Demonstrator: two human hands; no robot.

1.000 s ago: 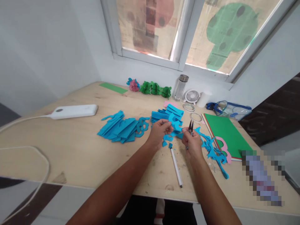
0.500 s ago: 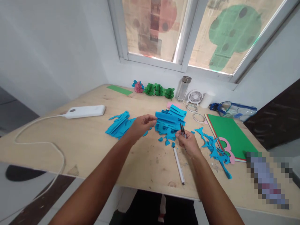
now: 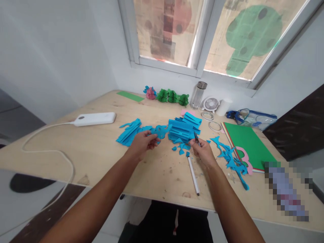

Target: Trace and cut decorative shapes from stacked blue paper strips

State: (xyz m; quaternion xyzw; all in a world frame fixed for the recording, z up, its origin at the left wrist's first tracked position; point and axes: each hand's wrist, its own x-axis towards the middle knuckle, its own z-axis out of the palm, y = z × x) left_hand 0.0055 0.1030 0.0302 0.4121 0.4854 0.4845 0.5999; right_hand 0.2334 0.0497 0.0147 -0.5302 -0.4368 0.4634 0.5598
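My left hand (image 3: pixel 142 145) is closed in a pinch on a cut blue paper piece (image 3: pixel 162 130) with wavy edges and gaps. That piece hangs between two stacks: folded blue paper strips (image 3: pixel 182 128) on its right, and another blue paper stack (image 3: pixel 130 132) behind and left of my hand. In my right hand (image 3: pixel 203 152) is a small pair of scissors (image 3: pixel 196 137); its dark blades point up and away, and the handles are mostly hidden by my fingers. Small blue scraps (image 3: pixel 181 152) lie between my hands. A white marker (image 3: pixel 193 177) with a blue tip lies below them.
Tangled blue offcuts (image 3: pixel 230 158) lie right of my right hand, beside green paper sheets (image 3: pixel 249 145) and a pink cutout (image 3: pixel 244 157). Along the wall stand green paper decorations (image 3: pixel 172 97), a glass bottle (image 3: pixel 198 96) and a small fan (image 3: pixel 211 104). A white power bank (image 3: pixel 96 118) with a cable lies left.
My left hand has drawn back left and toward me from the strip stack, and the cut blue piece now shows in its fingers. My right hand with the scissors has barely moved.
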